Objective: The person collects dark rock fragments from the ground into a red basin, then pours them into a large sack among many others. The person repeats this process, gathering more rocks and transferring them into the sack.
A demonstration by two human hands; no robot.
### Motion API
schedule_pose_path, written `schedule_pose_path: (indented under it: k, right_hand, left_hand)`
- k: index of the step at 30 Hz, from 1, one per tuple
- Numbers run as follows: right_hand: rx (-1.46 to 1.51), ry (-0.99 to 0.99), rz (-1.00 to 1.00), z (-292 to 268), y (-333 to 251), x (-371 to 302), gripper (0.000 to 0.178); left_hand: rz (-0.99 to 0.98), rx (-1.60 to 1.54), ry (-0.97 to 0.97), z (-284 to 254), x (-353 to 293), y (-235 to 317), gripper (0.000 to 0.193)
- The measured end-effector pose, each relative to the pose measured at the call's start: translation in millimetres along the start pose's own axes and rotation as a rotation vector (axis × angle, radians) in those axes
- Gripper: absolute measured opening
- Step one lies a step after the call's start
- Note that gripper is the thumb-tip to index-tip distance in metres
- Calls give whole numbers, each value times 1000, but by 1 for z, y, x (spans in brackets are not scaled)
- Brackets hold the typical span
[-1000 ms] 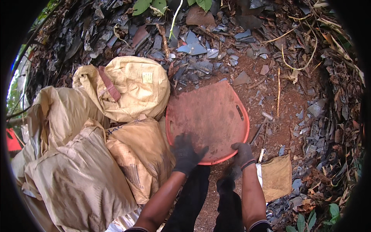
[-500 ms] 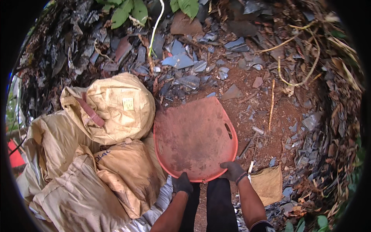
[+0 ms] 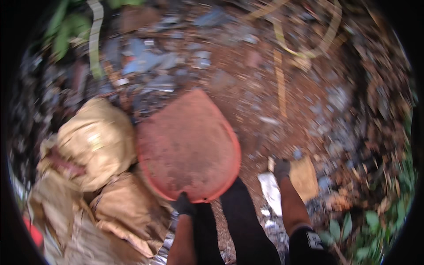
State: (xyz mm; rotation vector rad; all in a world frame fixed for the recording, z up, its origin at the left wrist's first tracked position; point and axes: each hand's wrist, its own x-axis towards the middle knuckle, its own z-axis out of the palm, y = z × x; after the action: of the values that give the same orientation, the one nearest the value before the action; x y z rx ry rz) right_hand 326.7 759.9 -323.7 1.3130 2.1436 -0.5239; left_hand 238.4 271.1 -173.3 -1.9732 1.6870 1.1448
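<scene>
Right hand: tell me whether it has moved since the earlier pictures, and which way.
Yes: the right hand has left the rim of the red scoop and shifted rightward, closer to the flat tan sack on the ground.

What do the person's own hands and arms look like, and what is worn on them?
The left hand and right hand wear dark gloves. The forearms are bare. A black sleeve with a white marking covers the right arm higher up; no left sleeve shows. Blur hides finer details.
</scene>
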Motion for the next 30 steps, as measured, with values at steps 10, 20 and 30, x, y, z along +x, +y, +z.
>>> schedule_pose_path:
  k: [10,20,30]
  right_hand:
    - [-233,-163,11,-20,-80,-48,58]
    - [109,-37,-25,11,-43,-51,47]
    - [667,-81,-131,-107,-252,-213,30]
  left_hand:
    - [-121,-155,-64,-31,45,-22,60]
    - [-13,-249,68,-5,11,6,69]
    - [165,-171,196,11,14,-17,73]
